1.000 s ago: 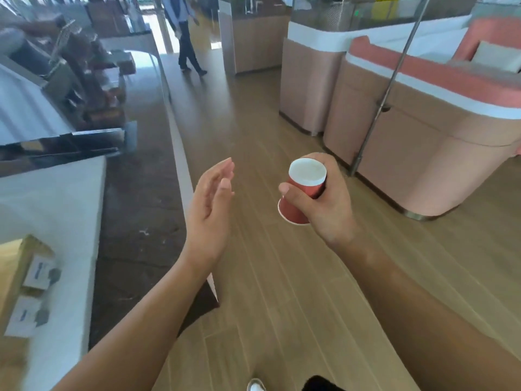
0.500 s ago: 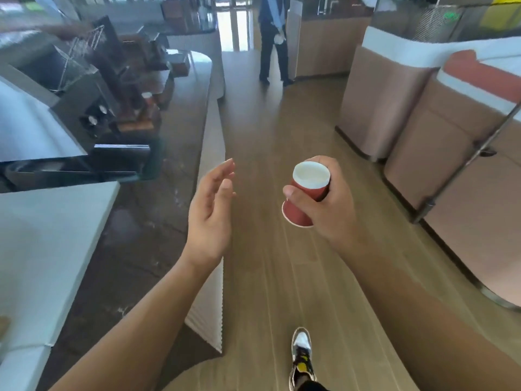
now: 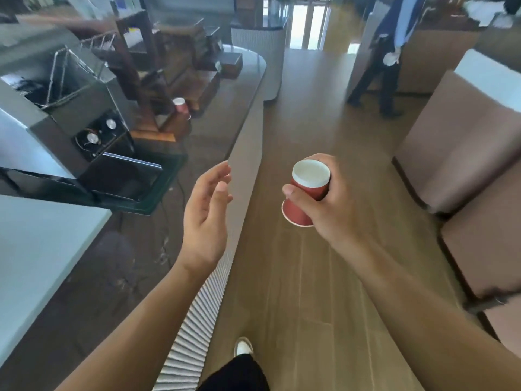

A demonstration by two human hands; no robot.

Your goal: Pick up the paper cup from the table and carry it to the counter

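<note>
The right hand (image 3: 327, 204) grasps a red cup (image 3: 306, 194), upside down, above the wooden floor (image 3: 310, 277). The left hand (image 3: 205, 215) hangs beside it, released, fingers relaxed, over the counter (image 3: 118, 277) edge.

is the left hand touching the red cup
Apart. The head view shows the left hand open, with bare wooden floor between it and the red cup, which the right hand grips.

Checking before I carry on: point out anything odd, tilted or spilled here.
The red paper cup in the right hand is held upside down, white base up and rim toward the floor. No spill shows. The left hand is open and holds nothing.
</note>
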